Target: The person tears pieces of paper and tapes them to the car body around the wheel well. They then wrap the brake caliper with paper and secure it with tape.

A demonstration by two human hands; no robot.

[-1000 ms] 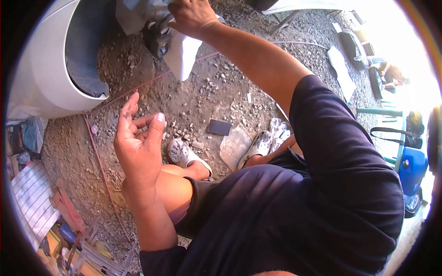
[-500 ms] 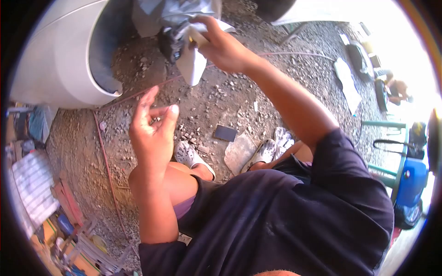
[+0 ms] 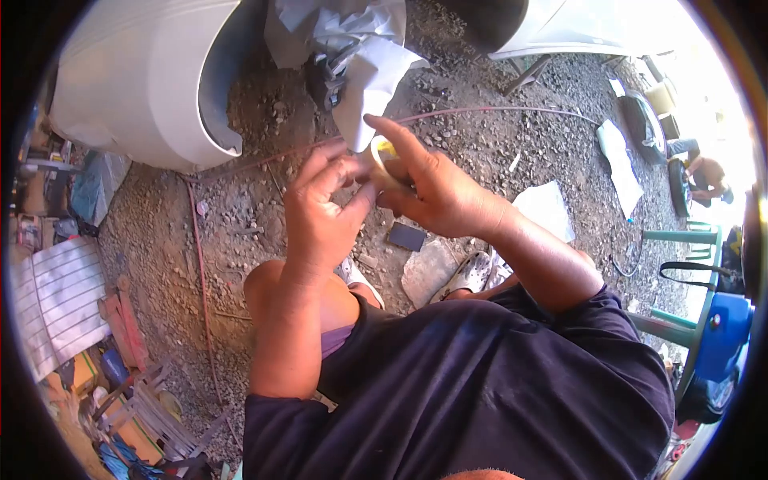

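Note:
My right hand (image 3: pixel 452 196) grips a roll of tape (image 3: pixel 379 150), pale with yellow inside its ring. Its index finger reaches over the top of the roll. My left hand (image 3: pixel 322 216) meets it from the other side, fingers bent and thumb and fingertips at the roll's edge; whether they pinch the loose tape end is too blurred to see. Just beyond the hands lies white paper (image 3: pixel 373 84), against a crumpled grey-white sheet (image 3: pixel 352 28) and a dark object (image 3: pixel 324 84) I cannot make out.
A large white curved shell (image 3: pixel 144 80) stands at the upper left, another white panel (image 3: pixel 568 28) at the upper right. A reddish hose (image 3: pixel 200 280) crosses the gravel. A dark phone-like rectangle (image 3: pixel 406 237) lies by my feet. Another person (image 3: pixel 706 180) crouches far right, near a green-framed bench (image 3: pixel 680 237).
My right hand has drawn back from the white paper toward my body, with the tape roll in it. The left hand, open and apart before, has come up to the roll.

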